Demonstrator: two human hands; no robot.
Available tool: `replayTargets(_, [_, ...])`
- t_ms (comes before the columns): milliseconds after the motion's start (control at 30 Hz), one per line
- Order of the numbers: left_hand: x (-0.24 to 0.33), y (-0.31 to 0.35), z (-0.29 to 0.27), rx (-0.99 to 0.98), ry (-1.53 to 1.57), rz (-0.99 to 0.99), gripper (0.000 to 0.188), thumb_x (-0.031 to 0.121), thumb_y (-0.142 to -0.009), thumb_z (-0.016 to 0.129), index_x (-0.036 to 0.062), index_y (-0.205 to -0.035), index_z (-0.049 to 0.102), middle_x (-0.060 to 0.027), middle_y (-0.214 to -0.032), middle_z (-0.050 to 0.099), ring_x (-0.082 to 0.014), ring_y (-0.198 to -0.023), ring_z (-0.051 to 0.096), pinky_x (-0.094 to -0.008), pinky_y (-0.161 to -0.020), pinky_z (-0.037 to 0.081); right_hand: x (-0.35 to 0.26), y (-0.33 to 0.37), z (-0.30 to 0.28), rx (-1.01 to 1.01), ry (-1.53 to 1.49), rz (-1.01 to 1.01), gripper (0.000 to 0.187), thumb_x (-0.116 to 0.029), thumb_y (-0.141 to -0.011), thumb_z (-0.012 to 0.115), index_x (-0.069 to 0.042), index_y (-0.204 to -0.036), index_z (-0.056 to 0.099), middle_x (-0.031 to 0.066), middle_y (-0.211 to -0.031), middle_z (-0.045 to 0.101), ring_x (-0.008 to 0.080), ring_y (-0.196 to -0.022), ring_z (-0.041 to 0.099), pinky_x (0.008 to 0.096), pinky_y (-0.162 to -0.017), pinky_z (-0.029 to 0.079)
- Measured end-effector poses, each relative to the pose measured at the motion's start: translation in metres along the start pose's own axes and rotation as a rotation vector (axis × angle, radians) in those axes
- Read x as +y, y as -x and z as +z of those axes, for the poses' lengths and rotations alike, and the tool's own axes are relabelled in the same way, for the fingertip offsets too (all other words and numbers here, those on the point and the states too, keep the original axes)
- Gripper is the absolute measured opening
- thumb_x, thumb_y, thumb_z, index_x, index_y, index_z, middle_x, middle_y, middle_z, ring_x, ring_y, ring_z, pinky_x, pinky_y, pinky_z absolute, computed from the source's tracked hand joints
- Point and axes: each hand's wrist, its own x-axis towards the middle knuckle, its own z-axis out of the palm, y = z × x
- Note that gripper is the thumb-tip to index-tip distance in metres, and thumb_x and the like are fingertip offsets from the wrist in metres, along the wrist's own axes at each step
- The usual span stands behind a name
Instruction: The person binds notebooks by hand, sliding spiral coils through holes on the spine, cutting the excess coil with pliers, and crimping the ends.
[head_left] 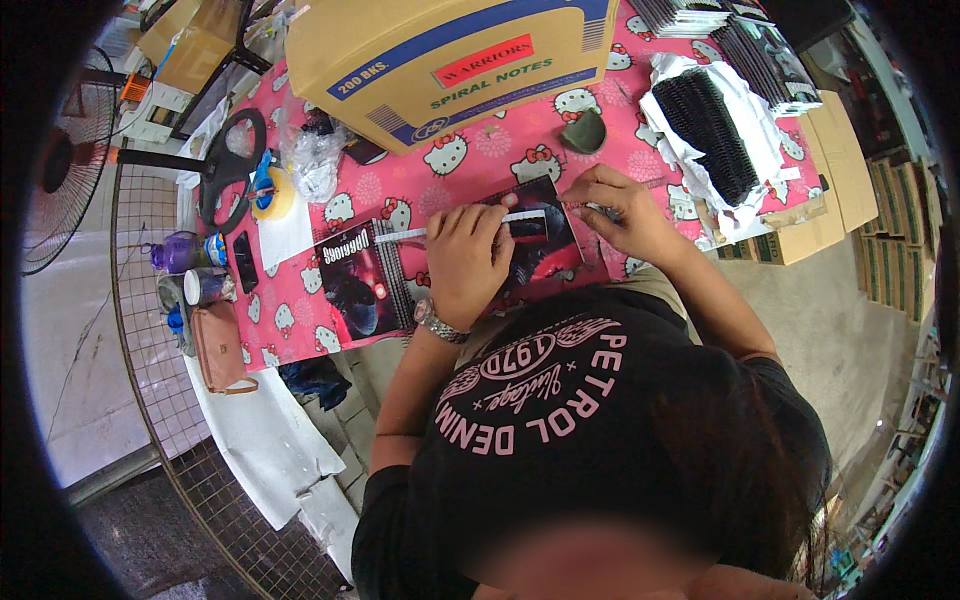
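Note:
A dark notebook [527,262] with red and black cover art lies on the table in front of me. My left hand [468,258], with a metal watch on the wrist, rests flat across it with fingers stretched out. Beneath that palm runs a narrow white strip [398,236], its kind unclear. At the notebook's upper right edge my right hand [625,215] is closed in a pinch. Whatever is between those fingertips is too small to make out. To the left lies a second notebook [350,290] with a similar cover and a black spiral binding.
A large cardboard box [450,75] stands at the back of the pink patterned table. Black spiral coils [708,135] lie on white paper at right, near notebook stacks [765,60]. A green bowl-like piece [584,131], tape roll [272,193], phone [245,262] and brown pouch [217,345] are around.

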Motion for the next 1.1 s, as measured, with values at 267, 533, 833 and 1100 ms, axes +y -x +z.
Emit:
replayTargets(267, [0.014, -0.009, 0.017, 0.021, -0.006, 0.103, 0.021, 0.016, -0.084, 0.064, 0.0074, -0.103, 0.065, -0.0084, -0.098, 0.067, -0.0262, -0.096, 0.061, -0.0404, -0.09, 0.04, -0.004, -0.003, -0.008, -0.205, -0.016, 0.096, 0.036, 0.002, -0.083, 0.063, -0.01, -0.116, 0.068, 0.0141, -0.098, 0.06, 0.0317, -0.093, 0.062, 0.0392, -0.08, 0.051])
replayTargets(533, [0.012, -0.011, 0.018, -0.005, 0.016, 0.114, 0.016, 0.017, -0.085, 0.063, 0.0092, -0.099, 0.063, -0.0068, -0.097, 0.068, -0.023, -0.093, 0.062, -0.0409, -0.089, 0.04, -0.002, -0.005, -0.012, -0.134, 0.171, -0.144, 0.042, 0.005, -0.081, 0.061, -0.013, -0.119, 0.067, 0.0127, -0.098, 0.06, 0.0311, -0.094, 0.061, 0.0393, -0.08, 0.051])
replayTargets(833, [0.016, -0.007, 0.018, 0.033, 0.027, 0.099, 0.021, 0.012, -0.085, 0.063, 0.0075, -0.105, 0.061, -0.0088, -0.095, 0.067, -0.0265, -0.09, 0.063, -0.0412, -0.088, 0.04, -0.021, -0.006, -0.007, -0.256, -0.124, 0.235, 0.034, -0.001, -0.09, 0.06, -0.005, -0.124, 0.061, 0.0146, -0.101, 0.059, 0.0284, -0.097, 0.06, 0.0378, -0.082, 0.049])
replayTargets(1100, [0.017, -0.004, 0.014, -0.008, 0.022, 0.121, 0.021, 0.014, -0.084, 0.064, 0.0086, -0.103, 0.06, -0.0089, -0.098, 0.067, -0.0258, -0.095, 0.061, -0.0427, -0.091, 0.038, -0.044, -0.011, -0.007, -0.248, 0.07, 0.179, 0.032, -0.004, -0.092, 0.059, -0.003, -0.124, 0.053, 0.0163, -0.099, 0.059, 0.0303, -0.102, 0.062, 0.0367, -0.077, 0.049])
